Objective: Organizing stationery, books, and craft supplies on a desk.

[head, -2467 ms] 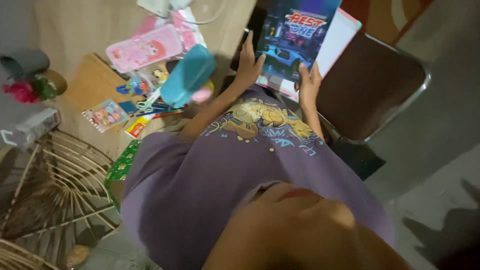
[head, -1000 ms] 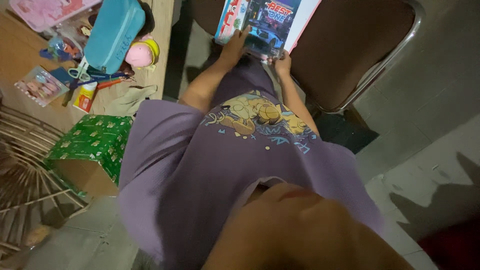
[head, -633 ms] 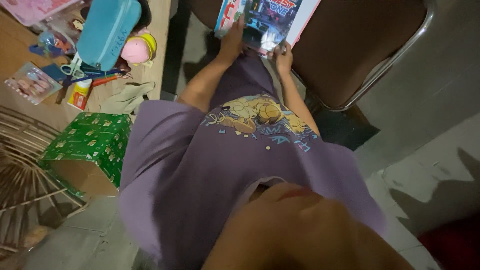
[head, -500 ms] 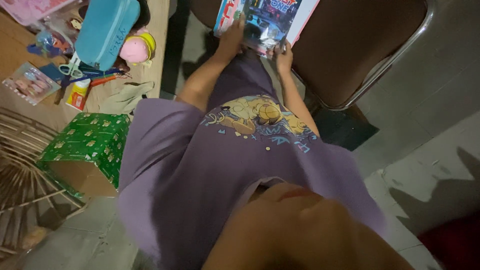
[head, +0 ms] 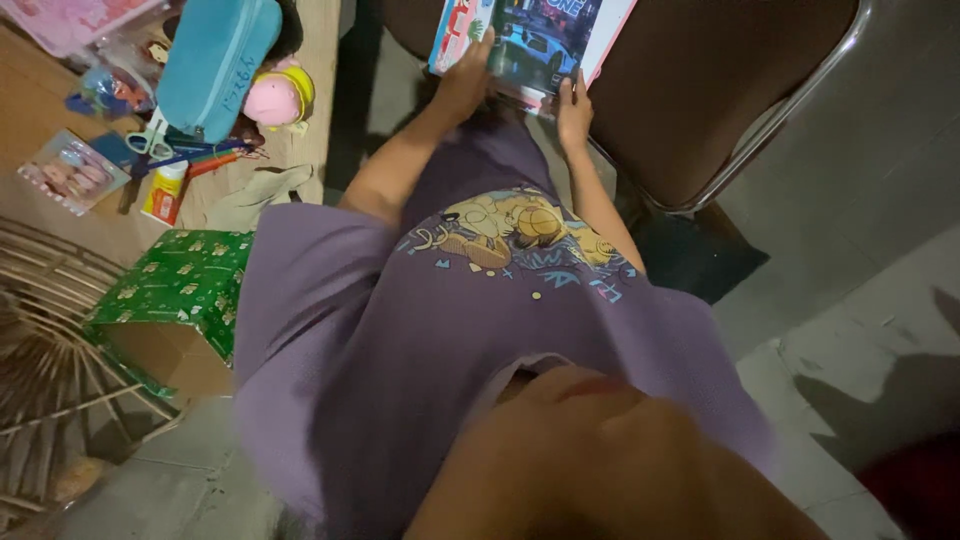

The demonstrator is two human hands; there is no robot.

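My left hand (head: 462, 85) and right hand (head: 574, 102) grip a stack of picture books (head: 535, 40). My fingers clasp its lower edge above the brown chair (head: 700, 90).

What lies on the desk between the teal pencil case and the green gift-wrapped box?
In the head view: scissors, coloured pencils and a glue bottle.

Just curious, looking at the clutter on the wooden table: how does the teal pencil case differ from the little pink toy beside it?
The teal pencil case is long and boxy, while the pink toy is small and rounded. The teal pencil case is a single colour; the pink toy has a yellow part on one side. The case lies partly over the scissors and pens; the toy rests near the table edge. Both lie untouched on the wooden table.
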